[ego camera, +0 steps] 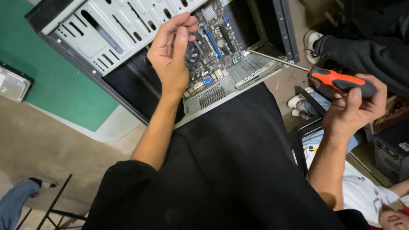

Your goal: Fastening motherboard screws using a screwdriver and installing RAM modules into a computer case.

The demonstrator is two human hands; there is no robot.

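- Hovering over an opened computer case, the left hand [170,55] had its fingers curled and its fingertips drawn together above the round cooler fan [192,52], as if pinching something very small; whether anything sat between the fingertips could not be told.
- The right hand [351,108] was closed around the orange and black handle of a long screwdriver [338,80], held out to the right of the case, perhaps to keep it out of the other hand's way.
- The screwdriver's thin metal shaft [277,60] pointed left toward the case, its tip just at the case's rear edge, near the motherboard but not on any screw that could be seen.
- The motherboard [217,47] lay flat inside the computer case [106,30], which lay tilted with its open side up, so the board faced the person.
- The case rested against the person's black-clothed lap [230,153], close enough for both hands to reach inside.
- A green mat [55,81] lay beneath the case on the left, with a metal drive [12,85] on its far edge.
- Other people's shoes and legs [341,42] showed at the upper right and lower left.
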